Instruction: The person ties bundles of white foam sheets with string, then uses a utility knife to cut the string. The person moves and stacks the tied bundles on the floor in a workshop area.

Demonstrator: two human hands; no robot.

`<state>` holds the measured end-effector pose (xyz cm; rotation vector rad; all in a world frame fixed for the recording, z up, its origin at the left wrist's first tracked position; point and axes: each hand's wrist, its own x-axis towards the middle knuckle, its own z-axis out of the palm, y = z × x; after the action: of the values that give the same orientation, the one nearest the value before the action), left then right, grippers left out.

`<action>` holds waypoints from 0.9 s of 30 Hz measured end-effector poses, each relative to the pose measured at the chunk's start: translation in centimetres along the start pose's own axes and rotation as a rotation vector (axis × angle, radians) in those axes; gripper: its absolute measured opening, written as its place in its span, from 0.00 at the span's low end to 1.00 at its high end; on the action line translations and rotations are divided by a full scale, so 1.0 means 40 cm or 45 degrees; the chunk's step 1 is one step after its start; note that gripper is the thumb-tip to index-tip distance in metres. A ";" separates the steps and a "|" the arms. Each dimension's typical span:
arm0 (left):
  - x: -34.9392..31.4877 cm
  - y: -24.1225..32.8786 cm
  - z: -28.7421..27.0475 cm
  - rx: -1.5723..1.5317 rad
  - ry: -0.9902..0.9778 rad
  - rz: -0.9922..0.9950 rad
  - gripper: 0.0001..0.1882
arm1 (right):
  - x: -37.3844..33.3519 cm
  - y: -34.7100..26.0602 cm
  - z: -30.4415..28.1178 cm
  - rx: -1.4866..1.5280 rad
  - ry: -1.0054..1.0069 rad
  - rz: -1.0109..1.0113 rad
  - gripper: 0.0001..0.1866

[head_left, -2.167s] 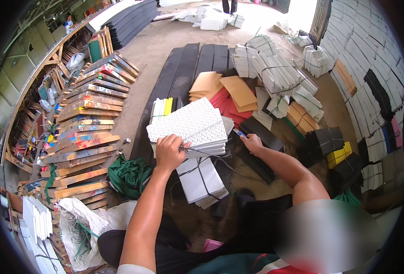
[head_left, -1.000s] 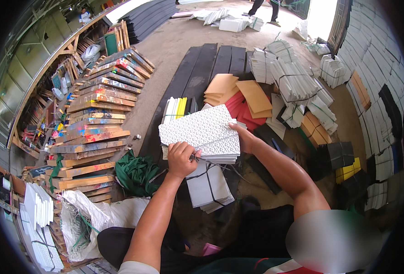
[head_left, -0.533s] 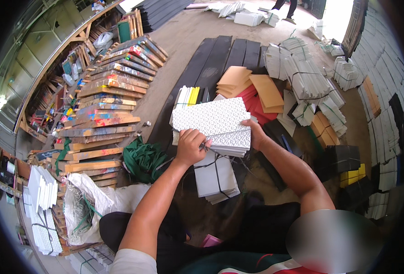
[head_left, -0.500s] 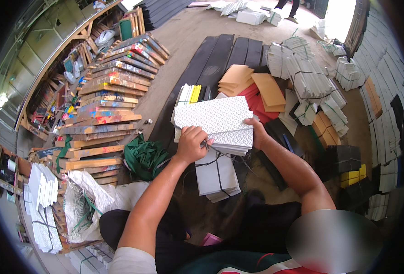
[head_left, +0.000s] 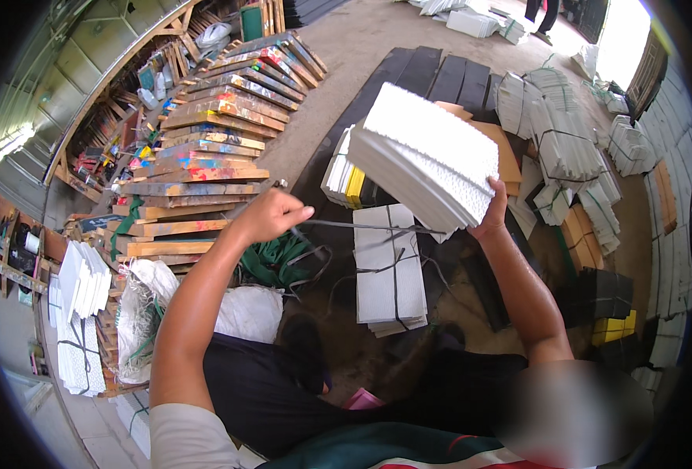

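My right hand [head_left: 492,209] grips the near right corner of a thick stack of white textured sheets [head_left: 432,152], holding it tilted above the dark boards. Off to the left, my left hand [head_left: 271,216] is closed on a thin black strap [head_left: 361,224]. That strap runs taut to the underside of the stack, where its end is hidden. Below lies a bundle of white sheets [head_left: 381,293] bound with black straps. Left of the raised stack sits a bundle of white, yellow and black pieces [head_left: 346,184].
Paint-stained wooden frames [head_left: 228,129] stand in a row at left. A green cloth heap [head_left: 271,262] and a white sack [head_left: 248,313] lie nearer. Tan sheets [head_left: 498,144] and tied white bundles [head_left: 561,141] are at right. Far back, a person's legs [head_left: 545,16] show.
My left hand has drawn away to the left, pulling the strap out from the stack. My right hand has moved right and lifted and tilted the stack, baring the tied bundle below.
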<state>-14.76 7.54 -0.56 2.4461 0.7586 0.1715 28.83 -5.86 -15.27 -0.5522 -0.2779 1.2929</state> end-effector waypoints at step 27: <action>0.166 -0.025 0.142 -1.406 0.276 -0.479 0.55 | -0.086 -0.159 0.060 -0.424 -0.180 0.079 0.50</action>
<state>-8.15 9.17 -6.11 1.2367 0.8768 0.5442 32.00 -9.68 -9.48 -0.7564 -0.6047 1.3566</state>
